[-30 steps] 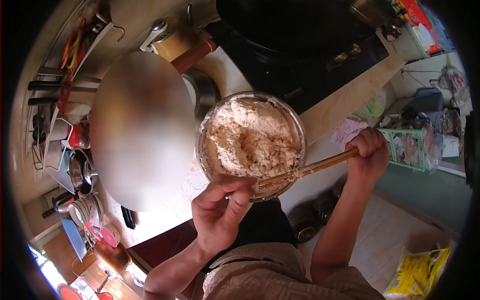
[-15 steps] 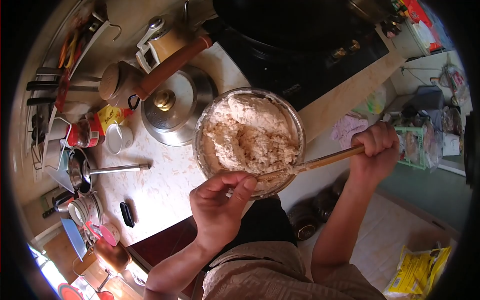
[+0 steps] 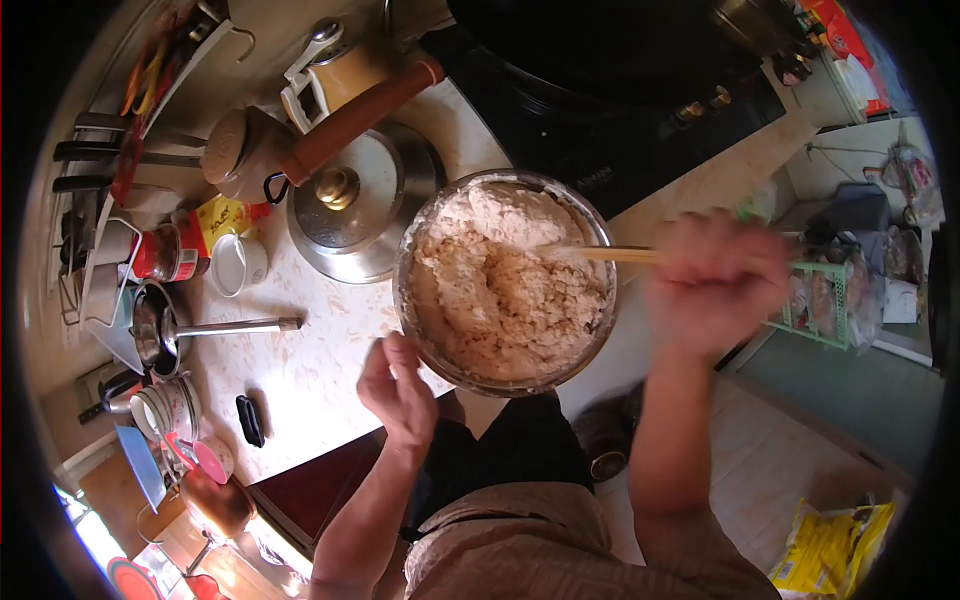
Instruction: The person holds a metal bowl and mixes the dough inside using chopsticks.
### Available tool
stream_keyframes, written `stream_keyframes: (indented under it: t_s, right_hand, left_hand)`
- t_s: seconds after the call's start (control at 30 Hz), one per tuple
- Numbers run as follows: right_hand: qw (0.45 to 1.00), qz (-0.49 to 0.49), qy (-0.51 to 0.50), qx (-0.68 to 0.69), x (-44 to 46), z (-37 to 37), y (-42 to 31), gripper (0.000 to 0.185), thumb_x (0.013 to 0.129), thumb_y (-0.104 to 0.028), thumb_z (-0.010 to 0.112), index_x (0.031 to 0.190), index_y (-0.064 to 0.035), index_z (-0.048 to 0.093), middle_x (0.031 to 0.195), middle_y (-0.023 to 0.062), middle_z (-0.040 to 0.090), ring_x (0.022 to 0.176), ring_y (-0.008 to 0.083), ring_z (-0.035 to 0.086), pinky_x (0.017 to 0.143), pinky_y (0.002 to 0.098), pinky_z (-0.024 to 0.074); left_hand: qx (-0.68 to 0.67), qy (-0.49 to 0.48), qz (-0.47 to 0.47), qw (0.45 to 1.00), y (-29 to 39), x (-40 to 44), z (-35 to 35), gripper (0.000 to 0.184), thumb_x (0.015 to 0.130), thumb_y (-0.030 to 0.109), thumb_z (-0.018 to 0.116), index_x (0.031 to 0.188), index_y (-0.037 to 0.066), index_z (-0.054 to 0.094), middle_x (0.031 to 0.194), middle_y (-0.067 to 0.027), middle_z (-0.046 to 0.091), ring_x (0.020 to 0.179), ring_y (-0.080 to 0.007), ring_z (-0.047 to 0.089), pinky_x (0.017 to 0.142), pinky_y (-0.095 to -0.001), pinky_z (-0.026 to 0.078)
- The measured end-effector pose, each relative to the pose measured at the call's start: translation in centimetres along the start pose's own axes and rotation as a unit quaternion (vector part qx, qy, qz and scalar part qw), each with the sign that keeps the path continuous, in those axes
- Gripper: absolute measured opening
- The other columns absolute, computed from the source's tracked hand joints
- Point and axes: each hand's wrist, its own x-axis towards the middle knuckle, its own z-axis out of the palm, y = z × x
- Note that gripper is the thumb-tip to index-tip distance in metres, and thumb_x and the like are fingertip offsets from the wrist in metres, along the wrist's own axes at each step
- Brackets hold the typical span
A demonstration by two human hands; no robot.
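A metal bowl holds crumbly, pale floury dough, with a smoother lump at its upper side. My right hand, blurred by motion, grips wooden chopsticks whose tips reach into the dough from the right. At the bowl's lower left rim is my left hand, fingers bent and a little apart, holding nothing; whether it touches the rim is hard to tell.
Left of the bowl stands a lidded pot with a brown handle. The black stove lies behind. A ladle, white cup and black object are on the counter. A green basket is at right.
My left hand has let go of the chopstick tips and moved down left to the bowl's side. My right hand has swung the chopsticks upward, their tips now in the dough.
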Motion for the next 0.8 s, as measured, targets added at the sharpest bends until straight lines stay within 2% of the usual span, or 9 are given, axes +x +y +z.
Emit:
stream_keyframes:
  t_s: [0.07,0.17,0.3,0.33,0.5,0.57,0.7,0.77,0.8]
  right_hand:
    - [0.995,0.095,0.025,0.028,-2.3,-2.2,3.4,0.033,0.092,-0.026,0.037,0.064,-0.0089,0.039,0.052,0.0000,0.031,0.044,0.0104,0.024,0.043,0.0256,0.0221]
    - [0.995,0.075,-0.058,-0.011,-4.1,-0.9,2.7,0.035,0.091,-0.028,0.040,0.062,-0.0088,0.038,0.052,-0.0004,0.032,0.043,0.0102,0.025,0.041,0.0261,0.0218]
    - [0.997,0.048,-0.058,-0.013,-4.4,2.5,-0.3,0.038,0.091,-0.030,0.042,0.060,-0.0083,0.038,0.052,-0.0005,0.032,0.043,0.0109,0.027,0.041,0.0271,0.0233]
    - [0.998,0.025,-0.052,-0.025,-4.2,2.7,-0.5,0.040,0.091,-0.031,0.041,0.059,-0.0082,0.037,0.051,-0.0003,0.032,0.042,0.0116,0.028,0.041,0.0274,0.0232]
    - [0.993,0.000,-0.071,-0.097,-7.7,1.4,0.7,0.042,0.093,-0.032,0.038,0.059,-0.0078,0.036,0.048,0.0017,0.037,0.037,0.0133,0.031,0.037,0.0270,0.0224]
    - [0.978,-0.076,-0.106,-0.161,-9.2,2.2,-0.5,0.041,0.094,-0.029,0.038,0.058,-0.0074,0.035,0.046,0.0037,0.040,0.034,0.0140,0.032,0.034,0.0262,0.0214]
    - [0.982,-0.053,-0.090,-0.160,-8.3,3.1,-3.1,0.046,0.094,-0.035,0.035,0.055,-0.0103,0.033,0.048,0.0011,0.029,0.042,0.0119,0.025,0.041,0.0288,0.0205]
    - [0.975,0.006,-0.058,-0.212,-8.0,2.8,-3.7,0.045,0.094,-0.032,0.038,0.056,-0.0097,0.034,0.048,0.0001,0.029,0.042,0.0117,0.026,0.040,0.0283,0.0200]
    - [0.940,0.020,-0.088,-0.330,-8.4,0.8,-2.0,0.043,0.093,-0.030,0.042,0.056,-0.0082,0.034,0.049,-0.0005,0.029,0.043,0.0108,0.024,0.042,0.0278,0.0203]
  left_hand:
    - [-0.037,0.064,-0.044,0.996,-1.3,0.9,0.3,0.033,0.096,0.027,0.050,0.075,0.001,0.054,0.061,0.0009,0.048,0.056,-0.0067,0.040,0.053,-0.0218,0.035]
    - [-0.038,0.078,-0.088,0.992,-1.5,1.8,0.8,0.030,0.096,0.027,0.050,0.081,0.001,0.054,0.065,0.0003,0.050,0.058,-0.0066,0.041,0.056,-0.0220,0.036]
    - [-0.029,0.073,-0.094,0.992,-1.9,2.3,2.0,0.031,0.096,0.029,0.050,0.089,-0.001,0.055,0.074,-0.0021,0.053,0.068,-0.0089,0.045,0.064,-0.0241,0.039]
    - [-0.047,0.051,-0.147,0.987,-1.7,2.4,1.9,0.033,0.096,0.030,0.049,0.092,-0.002,0.055,0.080,-0.0031,0.055,0.075,-0.0103,0.047,0.069,-0.0250,0.040]
    - [-0.082,0.078,-0.126,0.986,-2.3,2.5,3.5,0.035,0.097,0.032,0.047,0.089,-0.002,0.054,0.080,-0.0027,0.055,0.074,-0.0100,0.046,0.069,-0.0249,0.039]
    - [-0.085,0.099,-0.134,0.982,-2.5,2.7,3.7,0.037,0.097,0.033,0.047,0.086,-0.001,0.053,0.079,-0.0023,0.055,0.073,-0.0100,0.045,0.068,-0.0251,0.039]
    - [-0.079,0.095,-0.110,0.986,-2.4,2.5,3.9,0.039,0.097,0.034,0.046,0.081,-0.001,0.053,0.075,-0.0020,0.054,0.071,-0.0097,0.044,0.066,-0.0249,0.039]
    - [-0.058,0.102,-0.104,0.988,-2.2,2.8,3.7,0.039,0.098,0.033,0.045,0.080,-0.001,0.052,0.074,-0.0016,0.053,0.069,-0.0095,0.043,0.065,-0.0248,0.038]
    - [-0.060,0.097,-0.100,0.988,-2.5,2.8,3.6,0.038,0.097,0.033,0.046,0.078,0.000,0.051,0.072,-0.0010,0.052,0.068,-0.0091,0.042,0.063,-0.0247,0.038]
